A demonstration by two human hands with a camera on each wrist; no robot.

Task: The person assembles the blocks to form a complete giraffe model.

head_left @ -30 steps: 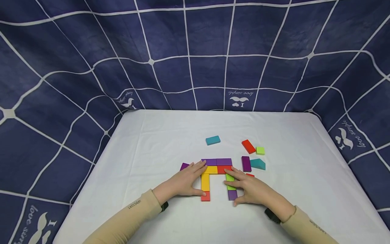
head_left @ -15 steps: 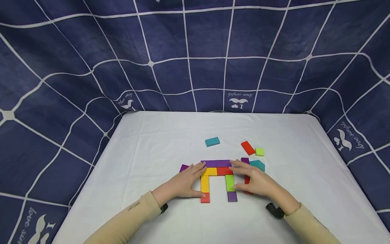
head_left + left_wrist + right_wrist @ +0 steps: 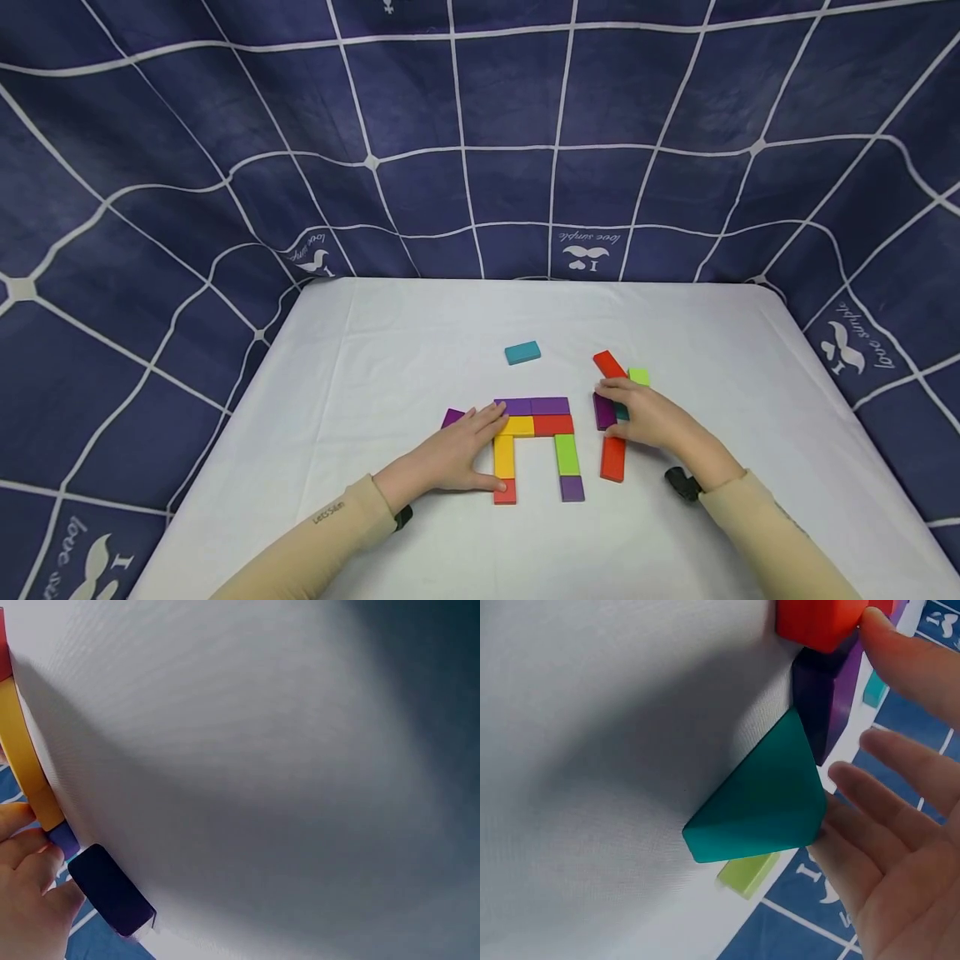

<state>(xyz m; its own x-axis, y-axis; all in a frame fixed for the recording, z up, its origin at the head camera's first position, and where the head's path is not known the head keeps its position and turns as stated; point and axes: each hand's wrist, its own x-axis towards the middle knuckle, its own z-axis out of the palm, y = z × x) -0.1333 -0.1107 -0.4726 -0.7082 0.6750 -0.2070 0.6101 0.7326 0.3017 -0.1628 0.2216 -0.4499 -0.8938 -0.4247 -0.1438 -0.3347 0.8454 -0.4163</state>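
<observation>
Midway between the left and right edges of the bench (image 3: 420, 333): arch (image 3: 534, 423) of flat-lying blocks. Top row, parallel to the back edge: two purple blocks (image 3: 551, 406), end to end. Second row, touching the first: yellow block (image 3: 519, 427) at left, red block (image 3: 553, 425) at right. Left leg, running away from the back edge: long yellow block (image 3: 504, 458), then short red block (image 3: 506, 495). Right leg: green block (image 3: 567, 455), then short purple block (image 3: 572, 489).

Left hand (image 3: 461, 450): palm down at the left side of the arch, wide, with spread fingers, gripping nothing. Fingertips at the left end of both rows, thumb at the short red block. Toward the left edge, partly hidden by this hand: left plum block (image 3: 452, 417), set at an angle.

Right hand (image 3: 651, 417): between the arch and the right edge, wide, with extended fingers. Beneath and just beside: right plum block (image 3: 603, 412) and slanted teal block (image 3: 761, 799). Thumb tip at the near red block (image 3: 612, 461); contact impossible to tell.

Toward the back edge: teal block (image 3: 522, 353), well apart; far red block (image 3: 608, 364) and small green block (image 3: 639, 377), just beyond the right hand.
</observation>
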